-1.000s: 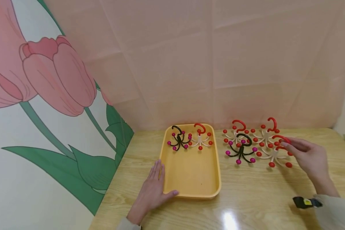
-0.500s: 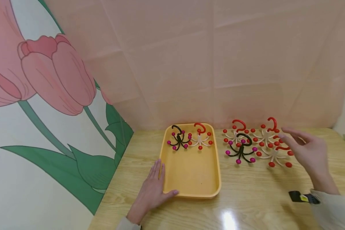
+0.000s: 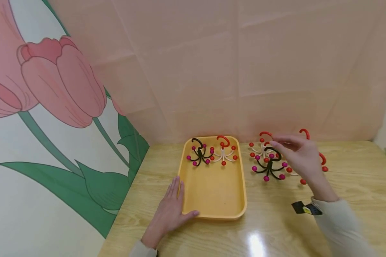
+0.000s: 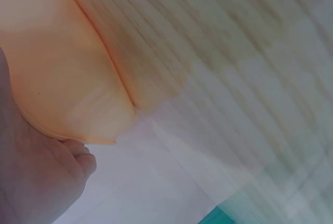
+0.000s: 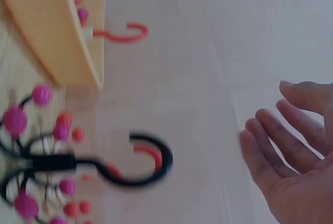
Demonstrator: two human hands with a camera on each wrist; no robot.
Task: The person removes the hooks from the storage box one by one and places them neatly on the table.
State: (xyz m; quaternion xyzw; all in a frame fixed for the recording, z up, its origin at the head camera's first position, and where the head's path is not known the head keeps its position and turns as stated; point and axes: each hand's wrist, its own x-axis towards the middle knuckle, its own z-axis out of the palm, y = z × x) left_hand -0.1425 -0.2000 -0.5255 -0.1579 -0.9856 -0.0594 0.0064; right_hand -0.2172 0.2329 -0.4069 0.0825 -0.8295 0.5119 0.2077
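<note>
On the table's right stands a black multi-arm hook hanger point(image 3: 269, 166) with magenta ball tips. My right hand point(image 3: 300, 157) is above and beside its hook, thumb and fingers apart. In the right wrist view the right hand point(image 5: 296, 146) holds nothing, with a gap between it and the black hook point(image 5: 156, 164). White hangers with red hooks point(image 3: 263, 151) and red balls stand behind it, some partly hidden by the hand. My left hand point(image 3: 168, 212) rests against the near left corner of a yellow tray point(image 3: 212, 217), fingers along its side and thumb at the front rim.
Inside the tray's far end are a black hanger point(image 3: 199, 155) with magenta balls and a white hanger point(image 3: 223, 154) with a red hook. A pink cloth backdrop point(image 3: 193, 89) rises behind the wooden table point(image 3: 267, 210). A tulip-printed panel point(image 3: 64, 85) borders the left.
My right hand has come away from the red hook at the far right and moved left to the black hanger. The left hand and tray keep their places.
</note>
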